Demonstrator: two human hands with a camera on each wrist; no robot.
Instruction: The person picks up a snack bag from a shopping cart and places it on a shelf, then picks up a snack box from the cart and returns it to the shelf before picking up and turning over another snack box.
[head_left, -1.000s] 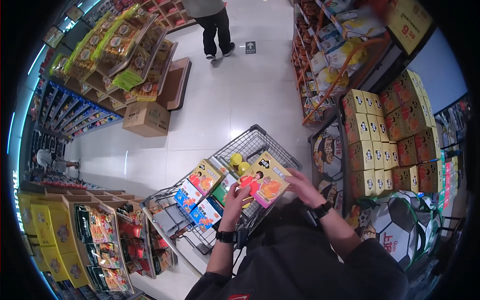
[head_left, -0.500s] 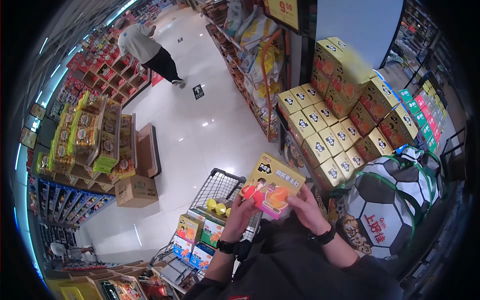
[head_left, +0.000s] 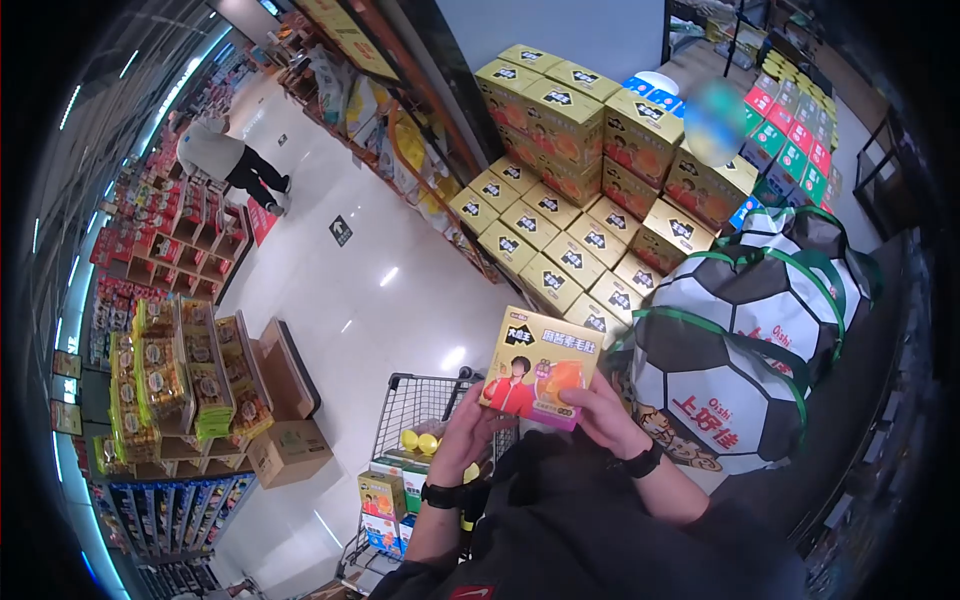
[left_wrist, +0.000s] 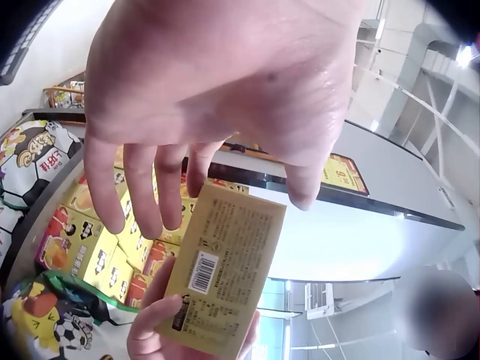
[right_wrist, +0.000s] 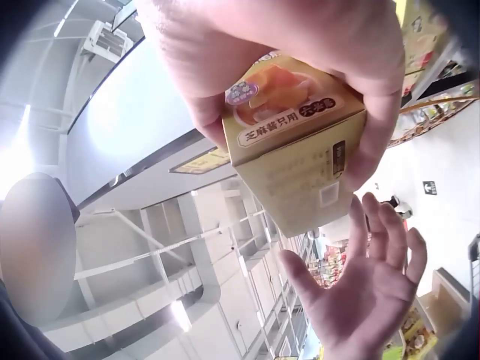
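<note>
Right hand (head_left: pixel 603 412) grips the box (head_left: pixel 538 367) by its lower right corner, thumb on the front, fingers curled round the back; the right wrist view confirms the wrap. The box is up at chest height, printed face tilted toward the person, probably to read it. Left hand (head_left: pixel 468 432) is under the lower left edge with fingers relaxed and spread; the left wrist view shows it off the barcode side, so it supports at most and does not clamp.

Cart (head_left: pixel 420 420) sits directly below with boxes and yellow balls inside. Stack of matching boxes (head_left: pixel 570 190) stands to the right, with football-print bags (head_left: pixel 735 350) just beside it. Another shopper (head_left: pixel 228 160) is well down the aisle.
</note>
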